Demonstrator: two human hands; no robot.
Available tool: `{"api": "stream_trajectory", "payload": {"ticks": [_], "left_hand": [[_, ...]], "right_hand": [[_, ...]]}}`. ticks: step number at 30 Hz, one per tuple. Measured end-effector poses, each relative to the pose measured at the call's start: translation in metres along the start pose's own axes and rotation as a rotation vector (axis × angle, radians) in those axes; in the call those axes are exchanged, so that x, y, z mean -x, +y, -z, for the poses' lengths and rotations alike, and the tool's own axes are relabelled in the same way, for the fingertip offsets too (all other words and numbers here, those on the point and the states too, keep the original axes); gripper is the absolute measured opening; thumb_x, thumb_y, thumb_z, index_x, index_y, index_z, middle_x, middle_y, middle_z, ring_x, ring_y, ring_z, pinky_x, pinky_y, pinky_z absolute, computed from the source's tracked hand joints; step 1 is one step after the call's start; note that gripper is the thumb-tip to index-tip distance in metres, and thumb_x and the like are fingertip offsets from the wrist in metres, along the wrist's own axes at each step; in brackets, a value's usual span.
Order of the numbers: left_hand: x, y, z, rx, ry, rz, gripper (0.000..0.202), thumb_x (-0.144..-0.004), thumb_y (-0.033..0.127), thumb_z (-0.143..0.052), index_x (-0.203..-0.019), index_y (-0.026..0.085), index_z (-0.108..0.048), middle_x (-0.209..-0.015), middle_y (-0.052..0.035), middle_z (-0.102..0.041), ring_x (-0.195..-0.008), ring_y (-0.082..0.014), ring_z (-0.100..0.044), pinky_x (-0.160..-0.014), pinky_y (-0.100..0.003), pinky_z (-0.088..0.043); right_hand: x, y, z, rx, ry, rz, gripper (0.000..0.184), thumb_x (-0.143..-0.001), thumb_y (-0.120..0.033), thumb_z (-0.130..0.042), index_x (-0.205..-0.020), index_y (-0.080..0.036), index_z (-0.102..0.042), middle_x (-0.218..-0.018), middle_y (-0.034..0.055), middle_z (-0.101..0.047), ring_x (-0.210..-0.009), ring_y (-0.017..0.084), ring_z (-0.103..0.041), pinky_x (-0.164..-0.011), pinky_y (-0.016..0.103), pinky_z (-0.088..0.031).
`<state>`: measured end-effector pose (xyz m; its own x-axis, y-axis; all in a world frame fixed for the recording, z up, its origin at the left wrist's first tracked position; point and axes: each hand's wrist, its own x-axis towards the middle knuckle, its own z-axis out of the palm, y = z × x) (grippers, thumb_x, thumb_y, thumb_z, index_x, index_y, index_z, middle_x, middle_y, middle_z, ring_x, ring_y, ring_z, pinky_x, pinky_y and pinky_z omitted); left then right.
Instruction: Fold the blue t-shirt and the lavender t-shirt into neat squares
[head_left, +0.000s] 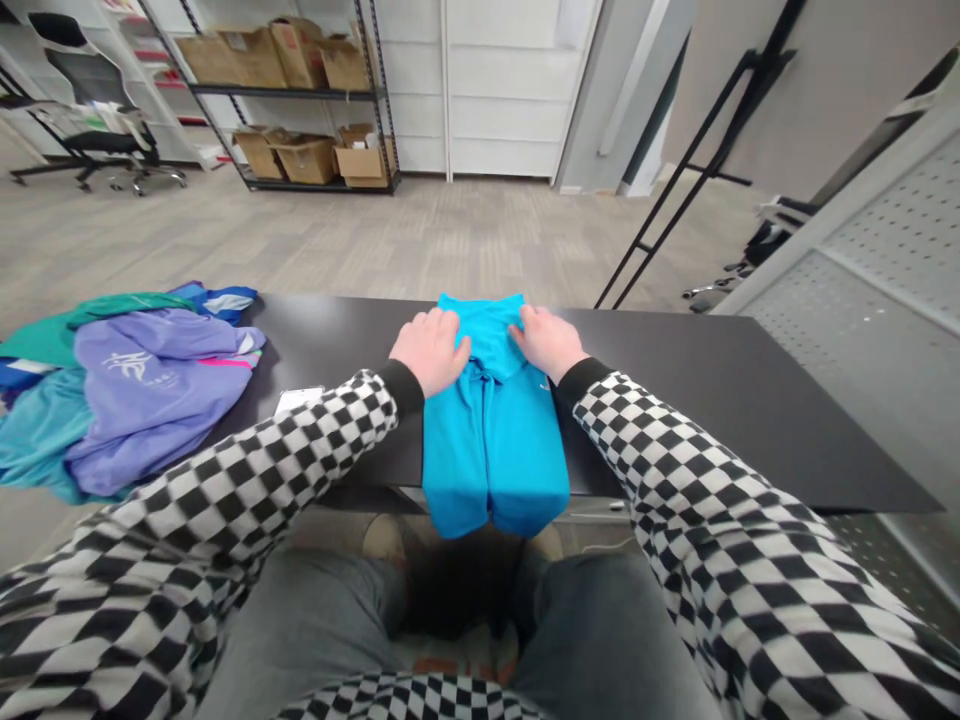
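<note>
A bright blue garment lies lengthwise across the dark table, and its two leg-like halves hang over the near edge. Whether it is shorts or a shirt, I cannot tell. Near its far end the cloth is layered, with a small gathered spot in the middle. My left hand grips the far left edge, fingers curled and thumb over the cloth. At the far right edge, my right hand holds the same garment, its thumb pointing inward. The fingertips of both hands are partly hidden.
The black table reaches far to the right. A pile of clothes, with a purple top, lies at its left end. A white flat object sits beside my left forearm. Beyond stand a shelf with cardboard boxes and a black metal stand.
</note>
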<state>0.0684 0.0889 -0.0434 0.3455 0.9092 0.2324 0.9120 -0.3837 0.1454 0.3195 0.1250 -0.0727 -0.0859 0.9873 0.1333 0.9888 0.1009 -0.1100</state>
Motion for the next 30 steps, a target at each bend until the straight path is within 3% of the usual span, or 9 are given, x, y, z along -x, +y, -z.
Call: {"api": "stream_trajectory", "payload": {"ticks": [3, 6, 9, 12, 16, 20, 24, 27, 30], "left_hand": [[0.086, 0.014, 0.017, 0.036, -0.159, -0.161, 0.043, -0.115, 0.05, -0.045, -0.11, 0.018, -0.073, -0.11, -0.017, -0.072, -0.111, -0.0345, -0.069, -0.106, -0.049, -0.05], [0.154, 0.017, 0.009, 0.118, -0.187, -0.264, 0.04, -0.112, 0.049, -0.053, -0.128, 0.021, -0.076, -0.13, -0.0178, -0.074, -0.125, -0.035, -0.068, -0.114, -0.05, -0.05], [0.187, 0.016, -0.009, 0.151, -0.143, -0.308, 0.057, -0.11, 0.051, -0.059, -0.159, 0.021, -0.063, -0.169, -0.0192, -0.055, -0.158, -0.0387, -0.05, -0.132, -0.056, -0.035], [0.19, 0.016, -0.019, 0.156, -0.143, -0.39, 0.071, -0.108, 0.056, -0.064, -0.169, 0.022, -0.054, -0.182, -0.0168, -0.039, -0.171, -0.0408, -0.031, -0.14, -0.063, -0.015], [0.182, 0.012, -0.016, 0.197, -0.196, -0.417, 0.065, -0.111, 0.054, -0.059, -0.169, 0.025, -0.056, -0.181, -0.0138, -0.043, -0.169, -0.0368, -0.037, -0.14, -0.058, -0.022], [0.189, 0.008, -0.009, 0.33, -0.089, -0.343, 0.05, -0.112, 0.045, -0.057, -0.155, 0.022, -0.068, -0.169, -0.0151, -0.059, -0.157, -0.0352, -0.052, -0.133, -0.054, -0.037], [0.222, 0.015, -0.011, 0.657, 0.156, -0.011, 0.031, -0.113, 0.037, -0.052, -0.119, 0.02, -0.077, -0.113, -0.0109, -0.079, -0.106, -0.0252, -0.074, -0.099, -0.039, -0.058], [0.254, 0.025, -0.031, 0.898, 0.119, 0.279, 0.035, -0.113, 0.046, -0.052, -0.096, 0.022, -0.071, -0.08, -0.0009, -0.068, -0.074, -0.0186, -0.065, -0.072, -0.031, -0.053], [0.277, 0.031, -0.067, 1.018, 0.05, 0.44, 0.038, -0.11, 0.054, -0.058, -0.093, 0.021, -0.068, -0.083, -0.0012, -0.07, -0.078, -0.0194, -0.067, -0.075, -0.031, -0.054]], "right_hand": [[0.051, -0.015, 0.018, -0.041, 0.078, 0.181, 0.044, -0.116, -0.041, -0.048, -0.146, -0.015, -0.066, -0.144, 0.0255, -0.069, -0.132, 0.042, -0.064, -0.113, 0.051, -0.047], [0.116, -0.027, 0.024, -0.135, 0.005, 0.422, 0.05, -0.116, -0.044, -0.051, -0.161, -0.025, -0.062, -0.164, 0.0167, -0.061, -0.152, 0.041, -0.053, -0.125, 0.054, -0.041], [0.168, -0.029, 0.012, -0.161, -0.117, 0.516, 0.065, -0.113, -0.054, -0.054, -0.173, -0.028, -0.051, -0.18, 0.0125, -0.044, -0.166, 0.041, -0.039, -0.132, 0.06, -0.036], [0.193, -0.026, -0.004, -0.134, -0.176, 0.504, 0.075, -0.114, -0.061, -0.05, -0.178, -0.022, -0.041, -0.185, 0.015, -0.031, -0.171, 0.043, -0.028, -0.136, 0.067, -0.028], [0.201, -0.026, -0.001, -0.134, -0.167, 0.481, 0.07, -0.116, -0.057, -0.047, -0.174, -0.017, -0.047, -0.184, 0.017, -0.034, -0.17, 0.043, -0.03, -0.136, 0.069, -0.027], [0.199, -0.044, 0.016, -0.213, -0.046, 0.398, 0.044, -0.116, -0.047, -0.049, -0.143, -0.022, -0.074, -0.157, 0.0159, -0.069, -0.148, 0.036, -0.062, -0.126, 0.053, -0.044], [0.169, -0.07, 0.019, -0.26, -0.071, 0.159, 0.031, -0.115, -0.041, -0.053, -0.11, -0.023, -0.078, -0.114, 0.0133, -0.084, -0.106, 0.03, -0.078, -0.093, 0.037, -0.057], [0.135, -0.084, 0.01, -0.252, -0.161, 0.051, 0.03, -0.109, -0.048, -0.063, -0.102, -0.023, -0.076, -0.105, 0.0137, -0.084, -0.098, 0.031, -0.079, -0.081, 0.035, -0.055], [0.112, -0.091, 0.001, -0.25, -0.217, 0.038, 0.021, -0.103, -0.041, -0.073, -0.095, -0.022, -0.076, -0.099, 0.0132, -0.084, -0.095, 0.03, -0.078, -0.076, 0.033, -0.053]]}}
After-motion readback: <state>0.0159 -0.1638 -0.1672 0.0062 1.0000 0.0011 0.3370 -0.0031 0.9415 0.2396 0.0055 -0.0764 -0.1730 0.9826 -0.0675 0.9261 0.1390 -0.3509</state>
